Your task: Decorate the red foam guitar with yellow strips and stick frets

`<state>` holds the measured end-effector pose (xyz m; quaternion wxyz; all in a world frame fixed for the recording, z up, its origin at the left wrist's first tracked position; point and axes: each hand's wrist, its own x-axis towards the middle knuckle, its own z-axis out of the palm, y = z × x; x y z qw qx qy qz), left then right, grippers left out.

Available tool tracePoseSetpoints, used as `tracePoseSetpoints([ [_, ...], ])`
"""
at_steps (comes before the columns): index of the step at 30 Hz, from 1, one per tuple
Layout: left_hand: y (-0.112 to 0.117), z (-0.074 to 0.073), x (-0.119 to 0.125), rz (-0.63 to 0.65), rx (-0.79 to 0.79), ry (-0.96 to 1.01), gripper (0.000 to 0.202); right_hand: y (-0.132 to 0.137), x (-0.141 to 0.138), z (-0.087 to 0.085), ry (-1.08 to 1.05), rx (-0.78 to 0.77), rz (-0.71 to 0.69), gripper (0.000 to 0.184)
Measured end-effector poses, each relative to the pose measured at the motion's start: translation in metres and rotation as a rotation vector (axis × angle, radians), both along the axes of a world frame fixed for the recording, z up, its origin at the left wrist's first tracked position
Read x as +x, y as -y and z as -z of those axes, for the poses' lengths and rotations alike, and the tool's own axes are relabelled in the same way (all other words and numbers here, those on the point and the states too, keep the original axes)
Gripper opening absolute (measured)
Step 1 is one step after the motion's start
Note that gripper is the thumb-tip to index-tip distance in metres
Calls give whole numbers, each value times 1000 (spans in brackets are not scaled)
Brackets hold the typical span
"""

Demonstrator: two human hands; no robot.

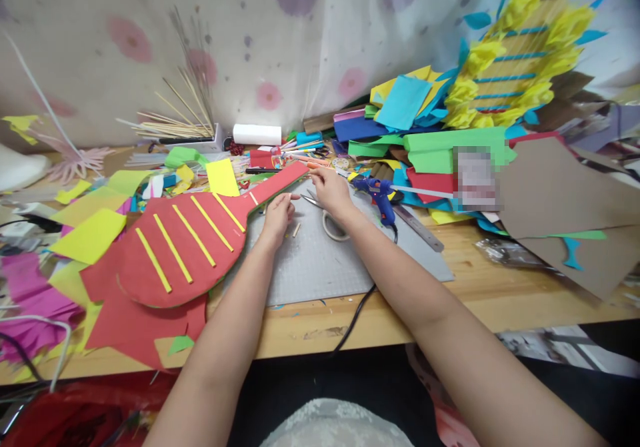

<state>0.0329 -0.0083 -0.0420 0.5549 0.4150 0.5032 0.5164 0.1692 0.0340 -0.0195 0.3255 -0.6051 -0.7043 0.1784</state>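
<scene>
A red guitar-shaped paper cutout (183, 253) with several yellow strips across its body lies at left, its neck pointing up and right. One small pale stick piece (253, 199) sits across the neck. My right hand (329, 190) is closed at the far tip of the neck, its fingertips pinching the edge there. Beside the neck's lower edge is my left hand (281, 217), fingers curled with the index finger partly forward; whatever it holds is hidden. Scissors (334, 228) lie under my right wrist on the grey cutting mat (320, 273), near a loose stick piece (297, 230).
A blue glue gun (377, 197) with a glue stick in it rests right of my right hand, beside a metal ruler (419, 228). Coloured paper crowds both sides. Thin sticks (185, 123) stand in a box at the back. A yellow-flowered paper piece (510, 67) leans at right.
</scene>
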Motion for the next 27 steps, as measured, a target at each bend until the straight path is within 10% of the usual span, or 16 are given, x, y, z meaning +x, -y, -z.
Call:
tracePoseSetpoints([
  [4,1,-4,-4,115,-97,190,16,3,20,4,250,-32,-16,47],
  [16,-3,11,-13,106,78,33,29,55,53,9,599,-123,-100,35],
  [27,-2,9,-14,99,181,-97,27,46,61,16,-69,-63,-138,28],
])
